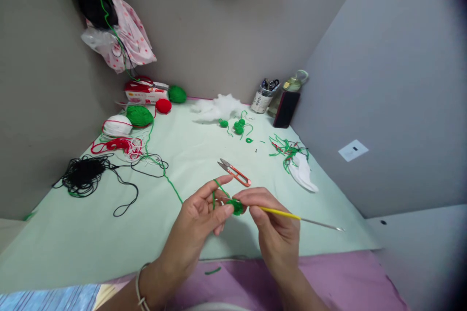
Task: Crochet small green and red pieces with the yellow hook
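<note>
My left hand point(202, 211) pinches a small green crochet piece point(236, 206) between thumb and fingers, with green yarn point(171, 184) looped over its raised index finger. That strand runs back across the table toward the green yarn ball point(139, 115). In my right hand point(275, 226) is a crochet hook point(282, 212) with a yellow grip; its free metal end points right. The hook's working tip meets the green piece, mostly hidden by fingers. Just beyond my hands lie orange-handled thread snips point(235, 173), blades pointing away to the left.
Black yarn point(82, 175), red yarn point(118, 145) and a white ball point(117, 126) lie left. White stuffing point(221, 108) and small green crocheted pieces point(239, 126) sit at the back. A pen cup point(261, 100), phone point(287, 109) and yarn scraps point(290, 148) are right. Walls enclose the table.
</note>
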Demonstrator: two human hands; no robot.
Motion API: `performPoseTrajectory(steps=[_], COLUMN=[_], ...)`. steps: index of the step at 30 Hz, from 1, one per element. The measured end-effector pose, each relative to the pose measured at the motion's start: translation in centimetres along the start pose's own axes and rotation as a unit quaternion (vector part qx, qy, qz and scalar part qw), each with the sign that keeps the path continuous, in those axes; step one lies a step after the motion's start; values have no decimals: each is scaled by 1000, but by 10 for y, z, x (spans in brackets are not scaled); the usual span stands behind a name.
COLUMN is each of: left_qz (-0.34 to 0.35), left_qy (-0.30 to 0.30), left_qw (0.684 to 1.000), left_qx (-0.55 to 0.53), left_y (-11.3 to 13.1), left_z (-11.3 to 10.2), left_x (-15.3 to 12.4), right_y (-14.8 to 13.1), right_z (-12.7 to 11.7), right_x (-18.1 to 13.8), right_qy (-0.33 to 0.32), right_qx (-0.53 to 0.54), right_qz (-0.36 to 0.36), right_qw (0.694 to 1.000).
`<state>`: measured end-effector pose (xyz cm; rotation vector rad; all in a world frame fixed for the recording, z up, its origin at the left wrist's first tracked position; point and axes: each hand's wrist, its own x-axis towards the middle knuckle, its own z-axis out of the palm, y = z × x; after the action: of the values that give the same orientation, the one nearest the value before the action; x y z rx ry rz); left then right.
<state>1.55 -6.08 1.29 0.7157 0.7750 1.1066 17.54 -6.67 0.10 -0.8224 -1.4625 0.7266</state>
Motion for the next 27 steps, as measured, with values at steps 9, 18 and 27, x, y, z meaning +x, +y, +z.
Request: performPoseTrajectory(steps=[9,18,27], left_qz=[-83,-45,-17], left_qy=[1,19,45], left_qw=[991,996,999], left_qx=[-101,-77,0], left_y=[0,-7,1], left_z=[-1,4,-5], left_x=[5,3,3], right_y=[1,14,-1], right_z=[-8,1,-3], right_x=[-9,-14,5], right_qy=[13,-9,91], right_qx=[-140,-231,64], right_qz=[-81,-134,61], right_qw=[987,964,992])
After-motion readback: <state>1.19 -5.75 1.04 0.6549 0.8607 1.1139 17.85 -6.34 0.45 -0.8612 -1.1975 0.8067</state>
